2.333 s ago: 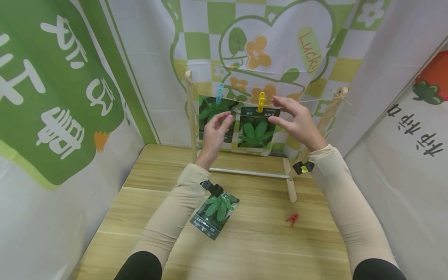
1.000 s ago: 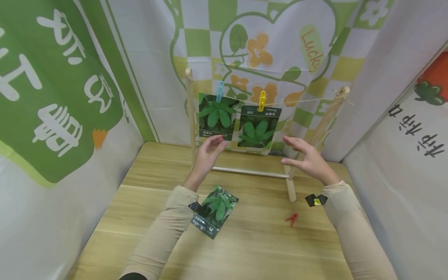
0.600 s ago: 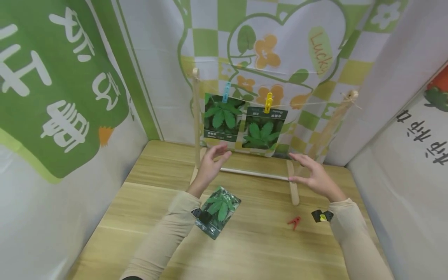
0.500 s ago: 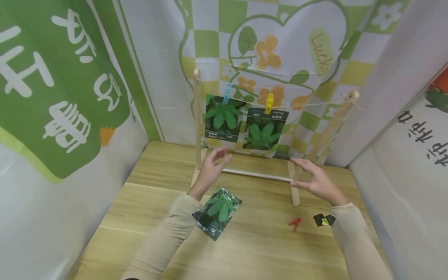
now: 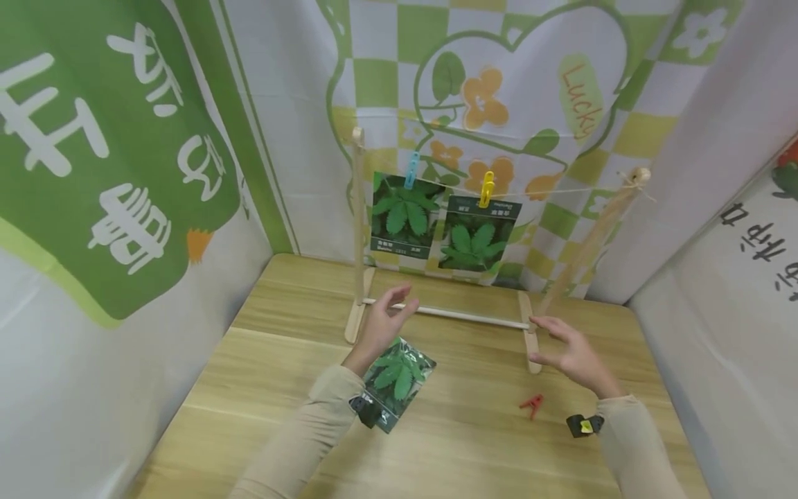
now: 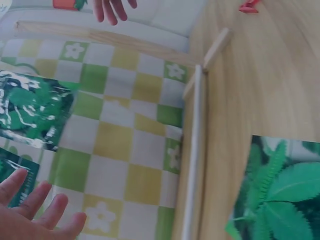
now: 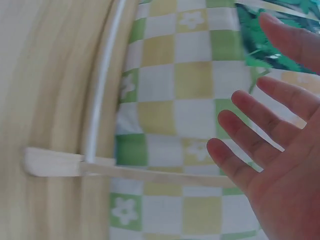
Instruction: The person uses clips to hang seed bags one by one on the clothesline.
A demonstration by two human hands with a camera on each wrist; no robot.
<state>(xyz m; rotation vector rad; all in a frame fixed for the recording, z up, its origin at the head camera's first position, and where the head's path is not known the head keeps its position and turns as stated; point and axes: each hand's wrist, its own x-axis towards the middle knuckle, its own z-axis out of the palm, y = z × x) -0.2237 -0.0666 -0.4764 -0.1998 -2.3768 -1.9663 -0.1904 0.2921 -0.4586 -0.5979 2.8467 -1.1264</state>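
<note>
A person's left hand (image 5: 385, 324) and right hand (image 5: 572, 355) hover above a wood-grain bench (image 5: 474, 457), each grip relaxed with fingers apart, before a pale wooden rack (image 5: 358, 222). On its thin string (image 5: 570, 190), a light-blue plastic clip (image 5: 411, 170) holds a dark-green rectangular leaf-printed packet (image 5: 406, 215), and a yellow plastic clip (image 5: 487, 189) holds a matching green packet (image 5: 476, 239) beside it. A glossy green leaf-printed packet (image 5: 402, 380) lies below the left wrist, a small red plastic clip (image 5: 533, 405) near the right hand.
</note>
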